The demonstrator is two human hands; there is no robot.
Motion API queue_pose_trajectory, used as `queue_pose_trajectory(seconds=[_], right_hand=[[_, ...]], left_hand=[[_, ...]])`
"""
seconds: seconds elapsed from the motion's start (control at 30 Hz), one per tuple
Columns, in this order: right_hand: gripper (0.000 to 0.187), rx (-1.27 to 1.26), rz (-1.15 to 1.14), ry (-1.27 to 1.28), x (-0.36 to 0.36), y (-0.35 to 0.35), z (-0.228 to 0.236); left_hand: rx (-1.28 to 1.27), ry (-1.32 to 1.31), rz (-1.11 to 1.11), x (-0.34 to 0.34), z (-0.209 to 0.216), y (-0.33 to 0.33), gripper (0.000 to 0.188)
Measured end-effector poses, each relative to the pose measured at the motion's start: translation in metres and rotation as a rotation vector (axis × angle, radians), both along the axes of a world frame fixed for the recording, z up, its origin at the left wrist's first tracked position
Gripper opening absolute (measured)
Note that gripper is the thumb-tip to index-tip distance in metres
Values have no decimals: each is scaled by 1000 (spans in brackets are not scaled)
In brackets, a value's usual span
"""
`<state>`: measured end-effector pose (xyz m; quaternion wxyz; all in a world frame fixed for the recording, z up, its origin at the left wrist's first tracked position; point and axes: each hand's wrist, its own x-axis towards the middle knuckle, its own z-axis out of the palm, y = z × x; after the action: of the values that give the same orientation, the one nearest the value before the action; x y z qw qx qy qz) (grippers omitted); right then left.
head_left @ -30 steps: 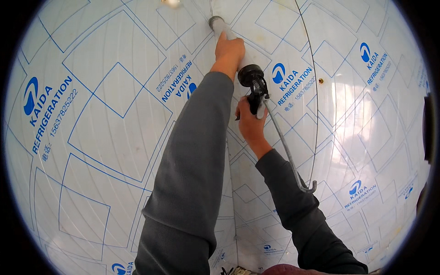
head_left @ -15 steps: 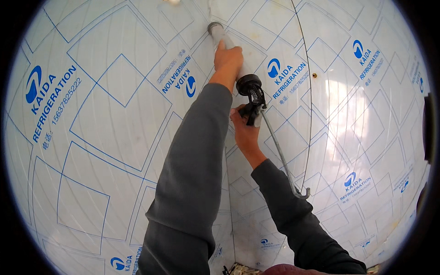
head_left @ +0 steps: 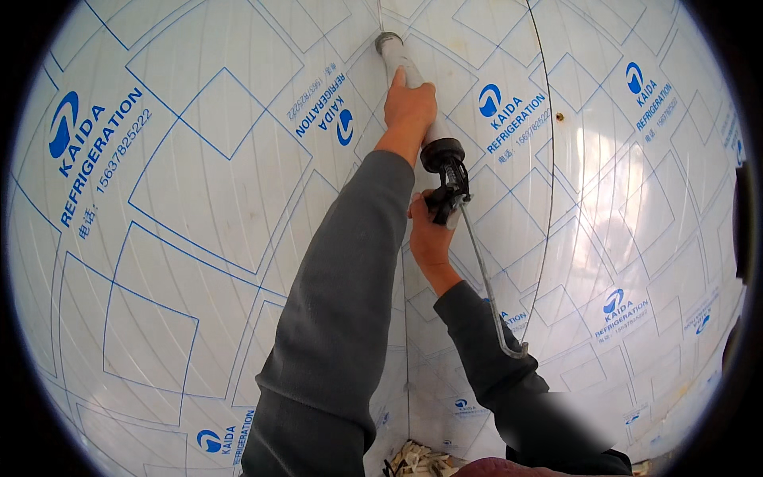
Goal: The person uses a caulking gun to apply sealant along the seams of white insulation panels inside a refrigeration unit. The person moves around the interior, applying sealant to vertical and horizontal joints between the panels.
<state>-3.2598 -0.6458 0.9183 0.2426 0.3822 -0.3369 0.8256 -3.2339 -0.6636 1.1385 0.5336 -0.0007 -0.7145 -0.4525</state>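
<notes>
A caulking gun [head_left: 450, 173] with a pale tube barrel, black end caps and a black handle is held up against the wall seam. My left hand [head_left: 410, 106] wraps round the barrel near its far end. Lower down, my right hand [head_left: 431, 234] is closed round the handle and trigger, with some fingers hidden behind it. From the back of the gun a thin metal rod [head_left: 486, 278] with a hooked end reaches down over my right forearm. The gun's front cap [head_left: 389, 41] is close to the seam; its tip cannot be made out.
White panels with blue printed film form a left wall [head_left: 199, 310] and a right wall [head_left: 612, 262], meeting at a vertical corner seam. A dark joint line curves down the right panels. Pale scraps [head_left: 421, 461] lie at the corner's foot.
The view has shifted slightly, so the walls appear a little to the right. Both hands keep their hold on the caulking gun, and the rod's hooked end sits slightly lower and further left.
</notes>
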Motion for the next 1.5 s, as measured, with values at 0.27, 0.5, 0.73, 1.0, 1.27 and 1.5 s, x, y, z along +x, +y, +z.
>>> queue_pose_trajectory(seconds=[0.27, 0.5, 0.73, 1.0, 1.27, 1.5], right_hand=[[13, 83, -70, -54, 16, 3, -41], [10, 39, 47, -163, 31, -4, -93], [16, 34, 115, -123, 13, -15, -140], [12, 151, -303, -71, 21, -17, -159], [20, 190, -7, -37, 54, 7, -148], [9, 162, -87, -39, 56, 16, -159]], left_hand=[[-36, 20, 66, -7, -25, -11, 85], [-19, -55, 68, 0, -57, -16, 87], [8, -63, 26, 2, -75, -16, 87], [-23, -105, 49, 9, -95, -19, 86], [19, -88, -16, 6, -108, -26, 87], [49, -70, -22, 4, -127, -17, 88]])
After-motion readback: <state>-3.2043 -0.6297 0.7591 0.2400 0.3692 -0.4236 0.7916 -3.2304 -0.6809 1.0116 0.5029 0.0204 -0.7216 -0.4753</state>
